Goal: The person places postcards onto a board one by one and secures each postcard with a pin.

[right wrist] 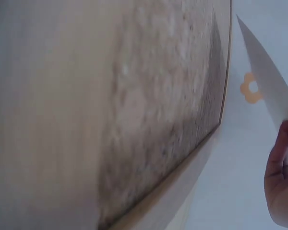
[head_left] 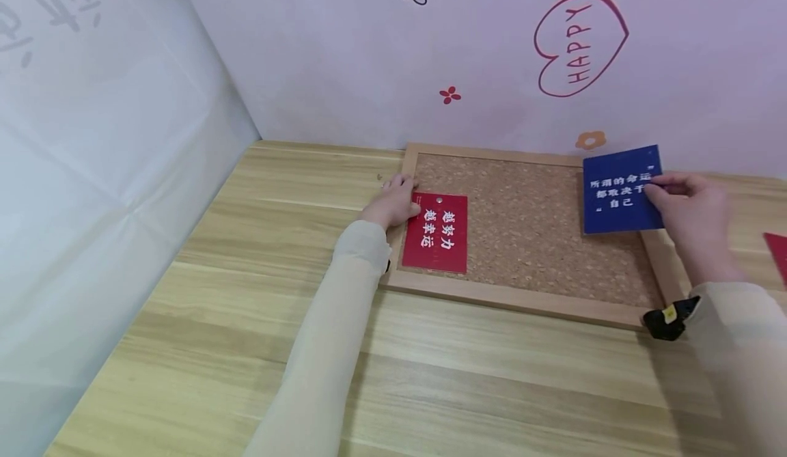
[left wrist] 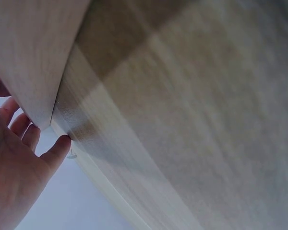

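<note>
Blue card point(head_left: 622, 190) held up over R end of cork board point(head_left: 522, 231).

Set on light brown wood table point(head_left: 246, 272) w/ darker streaks; white back cloth point(head_left: 344, 67) behind, w/ red HAPPY heart point(head_left: 579, 44) + orange flower point(head_left: 581, 142); side cloth point(head_left: 123, 143) on L. Red card point(head_left: 436, 255) flat on board's L end. Reaching in w/ pale sleeves point(head_left: 332, 320), wide apart. L hand point(head_left: 390, 205): fingers spread, a bit bent, just resting at L side of board, by red card. R hand point(head_left: 697, 211): thumb + fingers pinched on R edge of blue card, tipped up off board.
</note>
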Demonstrator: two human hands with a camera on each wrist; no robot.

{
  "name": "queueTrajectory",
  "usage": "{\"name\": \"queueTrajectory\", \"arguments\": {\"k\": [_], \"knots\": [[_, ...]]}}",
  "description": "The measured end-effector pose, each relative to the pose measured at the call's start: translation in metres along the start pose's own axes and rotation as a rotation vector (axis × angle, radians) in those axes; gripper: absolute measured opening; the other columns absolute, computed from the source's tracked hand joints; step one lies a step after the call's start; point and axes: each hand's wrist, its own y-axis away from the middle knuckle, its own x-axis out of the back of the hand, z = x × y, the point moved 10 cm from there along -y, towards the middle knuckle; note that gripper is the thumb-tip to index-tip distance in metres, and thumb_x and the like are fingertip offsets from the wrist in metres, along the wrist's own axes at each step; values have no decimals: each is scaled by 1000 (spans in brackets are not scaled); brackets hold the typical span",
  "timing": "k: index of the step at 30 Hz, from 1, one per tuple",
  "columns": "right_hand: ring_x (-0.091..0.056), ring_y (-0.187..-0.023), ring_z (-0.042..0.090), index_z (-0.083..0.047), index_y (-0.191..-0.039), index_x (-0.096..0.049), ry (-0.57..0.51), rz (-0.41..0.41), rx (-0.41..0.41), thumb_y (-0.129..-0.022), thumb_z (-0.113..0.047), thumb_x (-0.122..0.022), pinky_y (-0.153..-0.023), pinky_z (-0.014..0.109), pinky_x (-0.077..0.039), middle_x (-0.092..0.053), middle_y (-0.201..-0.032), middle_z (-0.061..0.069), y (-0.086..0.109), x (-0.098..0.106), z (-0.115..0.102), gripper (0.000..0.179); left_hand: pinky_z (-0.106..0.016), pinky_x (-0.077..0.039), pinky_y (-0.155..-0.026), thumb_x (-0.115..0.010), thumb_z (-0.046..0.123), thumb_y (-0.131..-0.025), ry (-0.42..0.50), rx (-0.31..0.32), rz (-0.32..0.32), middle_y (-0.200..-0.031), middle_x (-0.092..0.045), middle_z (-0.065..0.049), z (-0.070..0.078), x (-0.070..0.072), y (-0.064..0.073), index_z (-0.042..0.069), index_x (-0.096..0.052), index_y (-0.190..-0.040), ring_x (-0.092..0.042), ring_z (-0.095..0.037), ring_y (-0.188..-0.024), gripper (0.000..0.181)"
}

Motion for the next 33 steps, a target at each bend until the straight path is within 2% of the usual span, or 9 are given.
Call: {"name": "queueTrajectory", "arguments": {"k": [5,9,12,15,18,20,22,27,33], "knots": [[-43,-65,-17,-39,-96,-52,119,-49,60,-93,-39,-54,-56,5,-41,-41,-75,-35,2,-13,-7,4,-39,-20,-121,-46,21,-99,-14,1,-3,-160,-14,-7,0,-1,-2,11,-23,-152,-13,-25,-147,59],[-42,-70,-15,-20,-121,-57,158,-81,88,-94,-39,-52,-57,5,-43,-43,-91,-23,5,-21,-12,33,-38,-18,-122,-46,21,-100,-24,-8,-10,-160,-11,-7,1,-2,-3,11,-22,-152,-12,-26,-148,59],[-41,-70,-14,-3,-135,-48,176,-121,110,-96,-36,-50,-56,7,-44,-47,-106,-6,7,-28,-16,51,-39,-19,-121,-46,22,-100,-18,-8,-6,-160,-11,-7,1,-2,-2,11,-22,-152,-12,-26,-148,58],[-43,-71,-11,2,-140,-39,182,-187,131,-97,-29,-48,-56,12,-46,-46,-121,16,9,-38,-20,54,-39,-20,-121,-46,22,-100,-14,-8,-3,-160,-12,-7,1,-1,0,12,-22,-152,-12,-26,-148,58],[-52,-83,7,4,-144,-30,189,-274,156,-98,-22,-48,-56,14,-45,-37,-132,31,13,-49,-24,56,-40,-20,-121,-47,21,-100,-14,-11,-4,-160,-12,-7,2,-1,1,11,-22,-152,-13,-26,-148,58],[-51,-90,22,6,-145,-25,182,-326,171,-97,-18,-48,-58,15,-44,-36,-130,33,15,-57,-27,58,-40,-20,-121,-47,21,-100,-15,-13,-5,-160,-12,-7,2,-1,1,12,-22,-152,-13,-26,-148,58],[-50,-91,24,7,-145,-23,177,-364,191,-96,-13,-48,-59,15,-43,-38,-123,32,17,-63,-31,59,-40,-20,-121,-46,22,-100,-17,-13,-6,-160,-12,-7,2,-1,0,12,-22,-152,-12,-26,-148,58],[-48,-72,-1,7,-148,-12,138,-424,214,-94,-7,-50,-60,18,-47,-42,-107,21,21,-71,-39,67,-40,-20,-121,-46,22,-100,-14,-5,-7,-160,-12,-8,1,-2,-1,12,-21,-152,-13,-26,-147,58],[-53,-70,-4,6,-149,-2,101,-496,216,-92,-1,-51,-62,17,-49,-47,-105,24,25,-77,-41,75,-40,-20,-121,-46,23,-101,-29,-3,-4,-160,-12,-8,0,-3,-2,12,-21,-152,-13,-26,-147,58]]}}
